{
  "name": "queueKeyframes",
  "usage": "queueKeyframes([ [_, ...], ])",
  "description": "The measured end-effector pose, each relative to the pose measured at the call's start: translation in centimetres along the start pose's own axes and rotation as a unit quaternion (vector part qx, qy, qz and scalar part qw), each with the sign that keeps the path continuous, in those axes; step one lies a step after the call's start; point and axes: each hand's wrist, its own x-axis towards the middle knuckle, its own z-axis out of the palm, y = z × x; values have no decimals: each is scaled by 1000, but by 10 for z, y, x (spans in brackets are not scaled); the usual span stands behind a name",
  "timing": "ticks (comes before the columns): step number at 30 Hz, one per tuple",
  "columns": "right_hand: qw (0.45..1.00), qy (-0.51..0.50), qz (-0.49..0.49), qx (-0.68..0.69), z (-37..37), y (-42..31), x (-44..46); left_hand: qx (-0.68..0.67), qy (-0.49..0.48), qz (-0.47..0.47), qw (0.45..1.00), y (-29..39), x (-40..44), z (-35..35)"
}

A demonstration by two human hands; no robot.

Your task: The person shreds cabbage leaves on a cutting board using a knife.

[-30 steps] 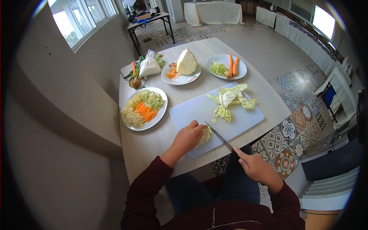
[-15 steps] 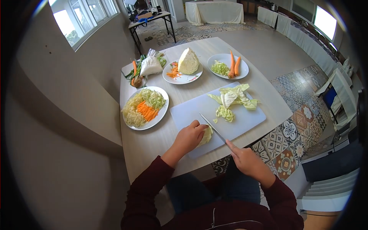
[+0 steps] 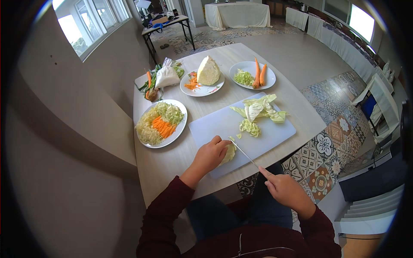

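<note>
My left hand [image 3: 211, 154] is closed over a piece of cabbage [image 3: 229, 155] on the near left part of the white cutting board [image 3: 206, 125], its fingertips holding the piece down. My right hand [image 3: 282, 188] grips the handle of a knife [image 3: 244, 154], index finger stretched along it. The blade points up and left, its edge right beside the cabbage piece and my left fingertips. Small cut bits lie by the blade tip. Farther up the board sit a pile of chopped cabbage [image 3: 250, 128] and several loose cabbage leaves [image 3: 260, 109].
Left of the board stands a plate [image 3: 182, 124] of shredded cabbage and carrot. Behind are a plate with a cabbage wedge [image 3: 209, 72], a plate with two carrots [image 3: 257, 74] and shreds, and a bag of white contents [image 3: 167, 77] beside vegetables. A wall [image 3: 86, 107] rises close at left.
The knife has shifted slightly right and its blade now shows as a thinner line. My right hand has moved a little right and down. My left hand stays on the cabbage.
</note>
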Motion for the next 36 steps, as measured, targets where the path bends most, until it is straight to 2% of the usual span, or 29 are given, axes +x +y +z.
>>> queueKeyframes([
  [6,999,31,-27,5,11,1,16,-14,14,-6,1000,-4,1,0],
  [10,999,30,-8,40,7,-6,16,-22,33,-32,999,-1,1,-4],
  [16,998,40,19,51,3,-5,6,-32,39,-14,999,-10,1,1],
  [22,997,43,17,58,1,-4,1,-33,-5,-9,999,-5,2,-4],
  [27,996,58,4,64,2,-4,0,-28,0,-8,1000,-1,2,-4],
  [36,997,28,5,69,-2,-12,2,-29,1,-4,1000,-4,2,-3],
])
